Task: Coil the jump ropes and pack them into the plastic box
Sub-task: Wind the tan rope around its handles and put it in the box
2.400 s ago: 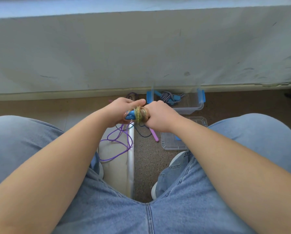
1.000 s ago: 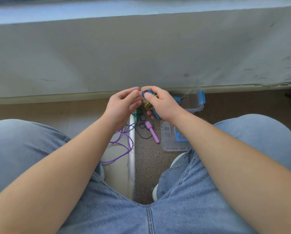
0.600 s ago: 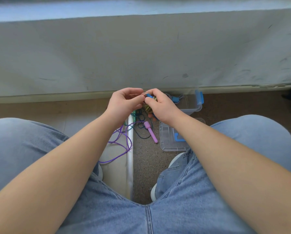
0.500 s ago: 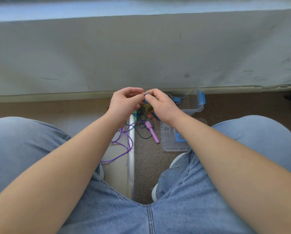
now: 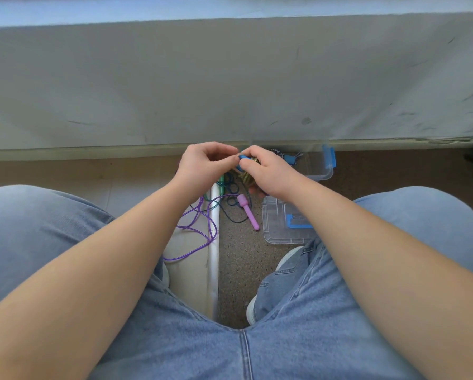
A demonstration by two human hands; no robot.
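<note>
Both hands moved up nearer the box (image 5: 319, 171). My right hand (image 5: 268, 171) grips the coiled rope (image 5: 245, 177) just in front of it. On my left hand (image 5: 202, 167), the fingers (image 5: 228, 159) pinch its blue handle (image 5: 243, 159).

The olive-yellow coiled jump rope (image 5: 245, 177) has a blue handle (image 5: 242, 159). On the speckled brown floor (image 5: 240, 264) lie a thin purple rope (image 5: 195, 229), a pink handle (image 5: 248, 213) and a dark teal rope (image 5: 231, 187). The clear plastic box (image 5: 320, 171) has blue latches (image 5: 329, 156) and holds a blue-and-white braided rope (image 5: 288, 154).
</note>
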